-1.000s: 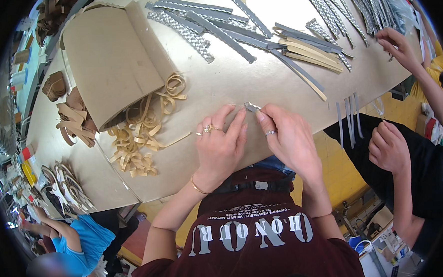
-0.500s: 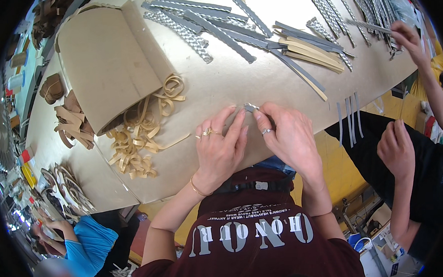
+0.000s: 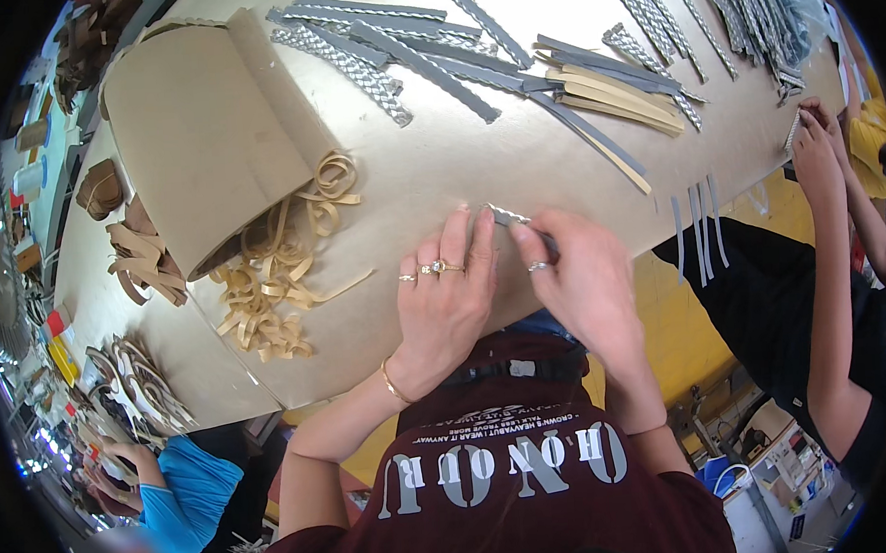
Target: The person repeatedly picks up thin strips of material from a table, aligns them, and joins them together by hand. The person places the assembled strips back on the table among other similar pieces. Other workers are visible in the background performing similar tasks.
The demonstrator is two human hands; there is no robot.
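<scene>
Near the table's front edge, a short grey strip with a silver-and-white braided edge (image 3: 508,216) spans between my hands. My left hand (image 3: 444,301) pinches its left end between thumb and forefinger, the other fingers resting near the table. My right hand (image 3: 585,274) closes thumb and forefinger on its right end, and part of the strip is hidden under those fingers. Farther off lie a fan of grey strips with braided edges (image 3: 432,65) and a bundle of tan strips (image 3: 619,102).
At left on the table (image 3: 398,179) stands a curved brown board (image 3: 205,129), with curly tan strips (image 3: 264,296) spilling out beneath it. Braided strips (image 3: 750,20) pile at the far right. A co-worker's hands (image 3: 817,142) hold a braided piece there. Thin grey strips (image 3: 703,228) hang over the front edge.
My right hand has shifted slightly right, and more of the braided strip shows between my hands. The co-worker at right has brought both hands together at the table edge.
</scene>
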